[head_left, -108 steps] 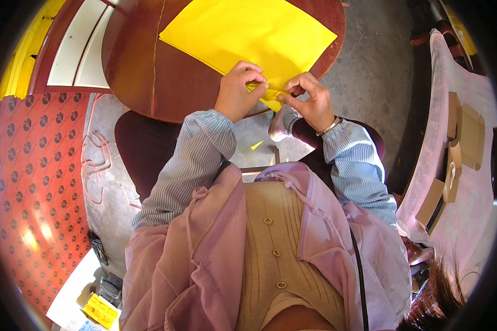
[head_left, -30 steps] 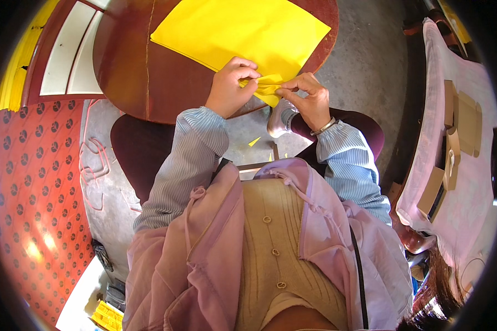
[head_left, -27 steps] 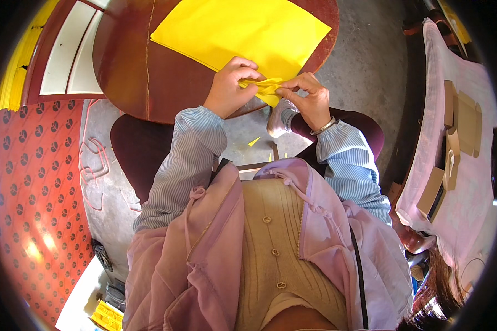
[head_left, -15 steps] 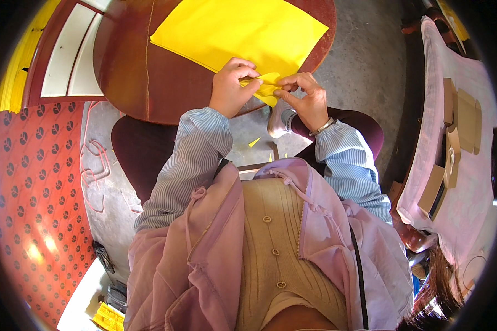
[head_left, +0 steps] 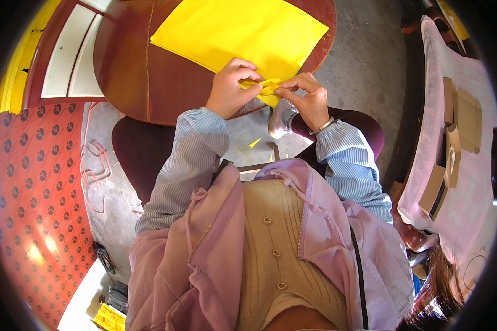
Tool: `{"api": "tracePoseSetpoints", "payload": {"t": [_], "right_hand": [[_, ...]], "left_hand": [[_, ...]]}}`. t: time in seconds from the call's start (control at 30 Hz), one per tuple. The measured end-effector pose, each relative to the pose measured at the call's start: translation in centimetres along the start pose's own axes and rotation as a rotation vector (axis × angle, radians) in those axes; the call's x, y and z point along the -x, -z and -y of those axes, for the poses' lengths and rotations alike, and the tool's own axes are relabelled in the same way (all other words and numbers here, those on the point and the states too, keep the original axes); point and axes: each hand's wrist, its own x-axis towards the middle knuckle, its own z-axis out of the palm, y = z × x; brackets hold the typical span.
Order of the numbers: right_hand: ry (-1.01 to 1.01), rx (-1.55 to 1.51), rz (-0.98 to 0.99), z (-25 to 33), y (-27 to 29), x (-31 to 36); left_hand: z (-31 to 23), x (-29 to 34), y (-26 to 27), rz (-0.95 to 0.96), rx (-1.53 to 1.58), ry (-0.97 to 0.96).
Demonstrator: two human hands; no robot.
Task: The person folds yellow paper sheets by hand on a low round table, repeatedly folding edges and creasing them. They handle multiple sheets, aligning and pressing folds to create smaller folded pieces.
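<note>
Boxes [head_left: 469, 124] on cloth [head_left: 463, 212], yellow sheet [head_left: 243, 38] on table [head_left: 185, 80], left hand [head_left: 233, 89] and right hand [head_left: 311, 101] pinching its corner

So the round reddish-brown worktop [head_left: 121, 71] is straight ahead of the person, with a flat yellow rectangular sheet [head_left: 243, 36] lying on its right-hand part. The sheet's near corner is at the worktop's near edge, between the bare left grip [head_left: 229, 91] and bare right grip [head_left: 309, 102]. There's a small yellow triangular scrap [head_left: 254, 142] on the grey concrete floor [head_left: 364, 66], between worktop and person. Red black-patterned sheeting [head_left: 41, 193]'s off left; way right, open brown cardboard boxes [head_left: 469, 121] sit on pale pink cloth [head_left: 464, 204].
</note>
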Motion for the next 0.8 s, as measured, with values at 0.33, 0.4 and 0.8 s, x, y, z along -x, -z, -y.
{"api": "tracePoseSetpoints", "payload": {"t": [0.33, 0.4, 0.8], "right_hand": [[0.119, 0.030, -0.004, -0.03, -0.08, 0.06], [0.149, 0.030, 0.000, -0.17, 0.01, -0.03], [0.058, 0.021, 0.010, -0.21, -0.03, -0.20]], "left_hand": [[-0.65, -0.08, -0.47, -0.083, -0.002, 0.067], [-0.63, -0.10, -0.34, -0.078, -0.004, 0.058], [0.11, -0.15, 0.26, -0.015, -0.018, -0.041]]}}
